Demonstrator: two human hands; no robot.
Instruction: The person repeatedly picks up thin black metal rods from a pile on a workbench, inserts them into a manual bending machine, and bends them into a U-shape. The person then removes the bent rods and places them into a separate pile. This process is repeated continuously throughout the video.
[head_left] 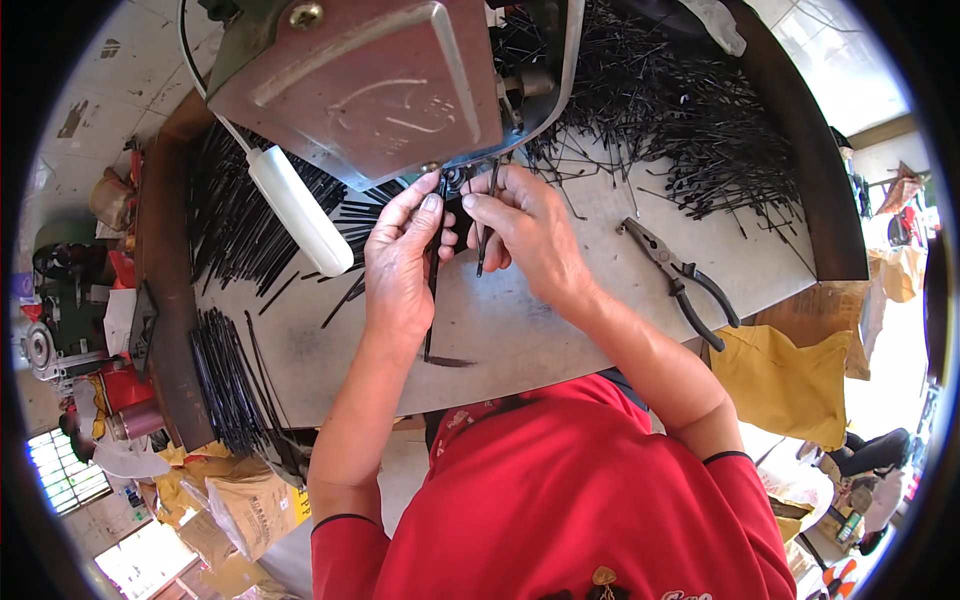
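Note:
Under the front of a brown-red machine head [380, 90], my two hands are close together. My left hand [400, 255] pinches a thin black rod [431, 310] between thumb and fingers. The rod hangs down past my palm, and its lower end bends toward the right. My right hand [525, 225] grips another thin black rod [481, 255], held nearly upright beside the first. Both rods' upper ends reach up to the small dark parts at the underside of the machine, where I cannot make out whether they touch.
Black rods [240, 210] lie heaped at the left, with a smaller bundle [225, 380] nearer me. A tangled pile of bent black rods [700, 130] fills the back right. Pliers [680, 280] rest on the grey tabletop [540, 330]. A white lamp [300, 210] hangs left of my hands.

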